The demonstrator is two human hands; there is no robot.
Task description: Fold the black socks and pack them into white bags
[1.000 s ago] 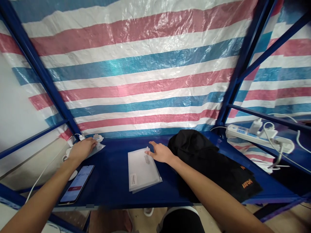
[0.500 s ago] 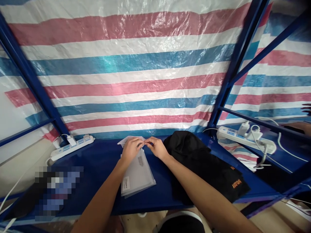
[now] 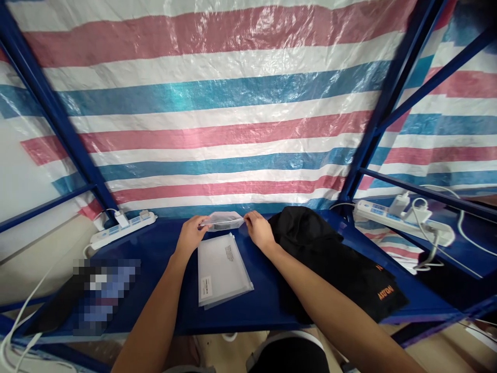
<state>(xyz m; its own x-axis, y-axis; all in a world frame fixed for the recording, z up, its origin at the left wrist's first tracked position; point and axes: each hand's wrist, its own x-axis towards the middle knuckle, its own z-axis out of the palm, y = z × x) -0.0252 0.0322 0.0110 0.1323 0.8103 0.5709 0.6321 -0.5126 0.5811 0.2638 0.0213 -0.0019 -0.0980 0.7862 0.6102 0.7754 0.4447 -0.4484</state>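
My left hand (image 3: 191, 236) pinches the left end of a translucent plastic zip bag (image 3: 225, 220) near the back of the blue tabletop. At the bag's right end, the fingers of my right hand (image 3: 258, 231) are closed on its edge. The bag is stretched between the two hands, with its pale rim facing me. Just in front of it, frosted zip bags (image 3: 222, 267) lie flat in a small stack, with printed text and a white label on the top one. A black garment (image 3: 330, 264) with orange lettering lies crumpled beside my right forearm.
White power strips stand at the left (image 3: 123, 230) and right (image 3: 404, 220), with plugs and cables. Blue metal posts (image 3: 367, 134) frame the table in front of a striped tarp (image 3: 217, 134). A dark item (image 3: 58, 300) and a blurred blue one lie at front left.
My hands have moved apart from their meeting point at the bag's edge, with the bag now stretched between them. The stack in front is more exposed. The view has shifted slightly.
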